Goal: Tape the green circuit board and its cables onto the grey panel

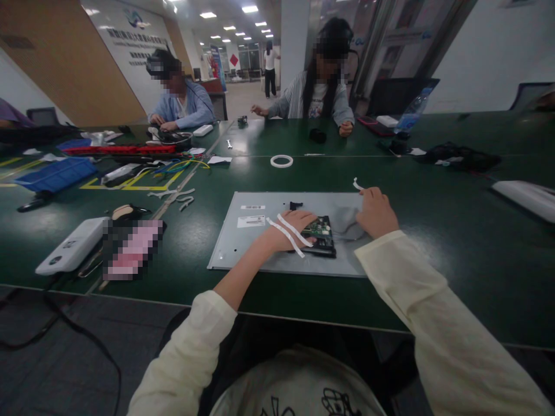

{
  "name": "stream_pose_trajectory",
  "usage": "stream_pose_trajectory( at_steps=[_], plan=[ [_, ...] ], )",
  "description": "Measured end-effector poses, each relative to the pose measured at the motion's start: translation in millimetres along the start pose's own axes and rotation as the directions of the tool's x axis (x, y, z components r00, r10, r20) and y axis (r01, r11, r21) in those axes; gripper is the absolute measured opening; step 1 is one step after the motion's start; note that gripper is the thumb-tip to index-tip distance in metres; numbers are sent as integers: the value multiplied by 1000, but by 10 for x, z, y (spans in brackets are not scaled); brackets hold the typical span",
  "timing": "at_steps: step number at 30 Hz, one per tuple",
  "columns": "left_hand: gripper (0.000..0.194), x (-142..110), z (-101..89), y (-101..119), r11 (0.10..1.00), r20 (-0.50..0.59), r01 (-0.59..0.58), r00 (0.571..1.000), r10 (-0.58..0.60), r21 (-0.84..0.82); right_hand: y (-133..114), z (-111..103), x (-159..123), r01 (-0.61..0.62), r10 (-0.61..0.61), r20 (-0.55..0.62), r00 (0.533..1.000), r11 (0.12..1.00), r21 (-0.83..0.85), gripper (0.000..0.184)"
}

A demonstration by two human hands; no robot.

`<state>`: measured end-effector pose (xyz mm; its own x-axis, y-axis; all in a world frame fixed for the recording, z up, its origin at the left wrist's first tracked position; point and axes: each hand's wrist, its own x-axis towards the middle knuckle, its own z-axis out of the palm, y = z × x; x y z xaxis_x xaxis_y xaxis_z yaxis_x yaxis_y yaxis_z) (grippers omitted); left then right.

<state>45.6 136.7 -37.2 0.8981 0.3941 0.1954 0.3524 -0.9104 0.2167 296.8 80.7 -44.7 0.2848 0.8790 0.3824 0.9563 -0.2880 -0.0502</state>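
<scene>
A flat grey metal panel [225, 242] lies on the green table in front of me. On it sits a green circuit board [321, 226] in a black frame. My left hand [291, 230] grips the left part of this board, thumb and fingers on either side. Two white tape strips [284, 234] cling across the back of that hand, their ends sticking out. At the panel's right edge, my right hand [378, 212] is closed in a pinch, with a short white tape strip [357, 184] poking up from its fingertips. Crumpled grey material [347, 222] lies beside it on the panel.
Beyond the panel lies a white tape roll [281, 162]. To the left are a blue bin [58, 174], coloured wires [173, 169], a white power strip [73, 245] and a blurred pink item [135, 249]. Two people sit across the table; a bottle [414, 110] stands far right.
</scene>
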Motion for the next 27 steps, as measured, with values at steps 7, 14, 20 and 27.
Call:
stream_pose_trajectory(
  at_steps=[7,14,20,27],
  plan=[
    [53,15,6,-46,998,-1,56,998,-56,14,121,-155,-102,-38,51,163,985,996,-77,31],
    [47,27,80,-67,994,-71,99,993,-96,37,199,-220,-320,-132,148,185,972,987,-96,30],
    [48,36,95,-86,996,-63,86,994,-85,21,244,-225,-442,-166,172,132,976,984,-60,33],
    [47,27,63,-76,998,-67,65,996,-63,21,275,-257,-481,-200,200,93,975,980,-7,33]
  ],
)
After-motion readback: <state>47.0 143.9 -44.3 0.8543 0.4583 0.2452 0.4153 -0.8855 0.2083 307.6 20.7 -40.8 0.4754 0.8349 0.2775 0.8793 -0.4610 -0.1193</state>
